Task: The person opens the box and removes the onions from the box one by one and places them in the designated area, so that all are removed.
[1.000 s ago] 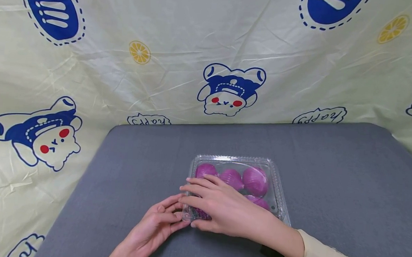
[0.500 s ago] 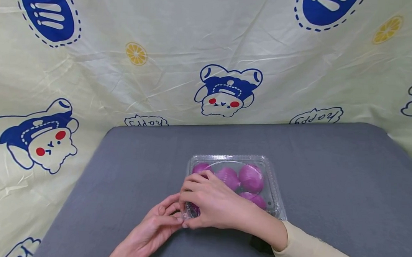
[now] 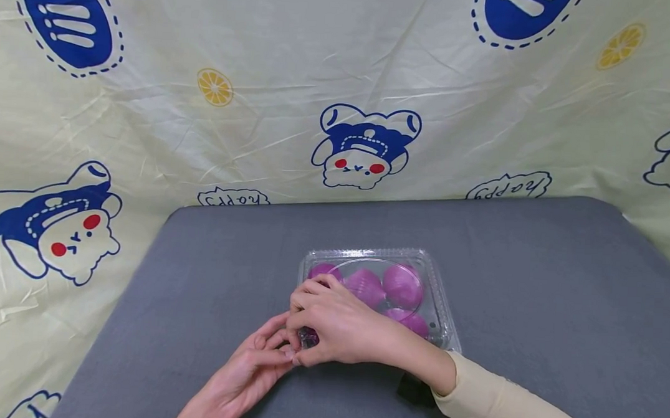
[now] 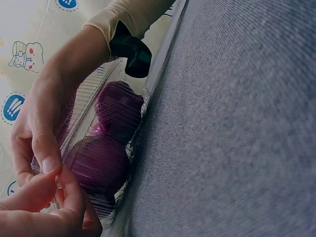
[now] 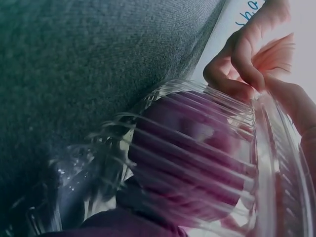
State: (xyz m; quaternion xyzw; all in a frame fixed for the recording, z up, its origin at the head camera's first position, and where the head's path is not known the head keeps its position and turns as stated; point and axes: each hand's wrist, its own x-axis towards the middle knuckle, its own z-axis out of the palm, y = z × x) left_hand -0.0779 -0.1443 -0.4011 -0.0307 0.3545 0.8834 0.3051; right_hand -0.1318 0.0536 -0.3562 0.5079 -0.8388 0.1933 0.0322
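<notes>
Clear box (image 3: 443, 301): left hand (image 3: 252, 361) and right hand (image 3: 335, 324) pinching its near-left corner, fingers curling; lid (image 3: 361, 254) already covering purple bulbs (image 3: 402, 288) inside, corner's fastening not showing; grey table (image 3: 237, 261) lying beneath it.

A pale cloth (image 3: 282, 125) — cartoon-printed — hangs behind a gray table (image 3: 533, 292).
</notes>
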